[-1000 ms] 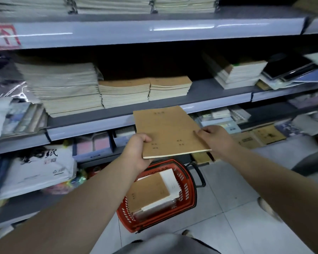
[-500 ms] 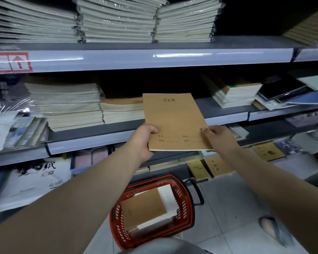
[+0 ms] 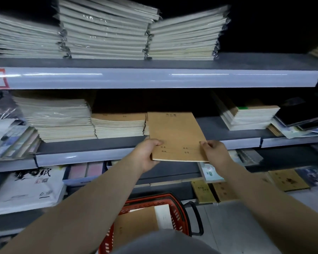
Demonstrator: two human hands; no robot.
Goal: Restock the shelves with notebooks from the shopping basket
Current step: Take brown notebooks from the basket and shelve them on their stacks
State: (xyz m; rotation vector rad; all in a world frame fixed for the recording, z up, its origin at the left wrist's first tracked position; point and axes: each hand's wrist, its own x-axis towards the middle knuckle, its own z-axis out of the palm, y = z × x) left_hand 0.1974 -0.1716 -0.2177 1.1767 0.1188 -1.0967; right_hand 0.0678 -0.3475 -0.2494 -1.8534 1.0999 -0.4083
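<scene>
Cream page edges show on the tall stack (image 3: 57, 121) at the left of the middle shelf (image 3: 235, 143), and just beside it on the right lies a lower brown-covered stack (image 3: 117, 125) of notebooks. Next comes my left grip (image 3: 147, 153), closed on the near left corner of the notebook (image 3: 174, 136): my thumb lies on top of the kraft cover and my fingers curl underneath it. Below my left forearm, down on the floor, stands the red shopping basket (image 3: 178, 213), with more brown notebooks (image 3: 134, 224) lying flat inside it and a white sheet at their right side. The notebook in my grips is tilted, with its near short edge towards me and a little lower, and its far end reaches over the middle shelf, just to the right of the brown-covered stack. Whether that far end rests on anything there, I cannot tell. Printed lines and small characters run across the cover between my two thumbs. My right grip (image 3: 214, 151) is closed on the near right corner, fingertips pinching down on the cover at its edge. Further right on the same shelf, well apart from the notebook, sits another stack (image 3: 253, 118) of pale-edged books with a brown cover on top.
</scene>
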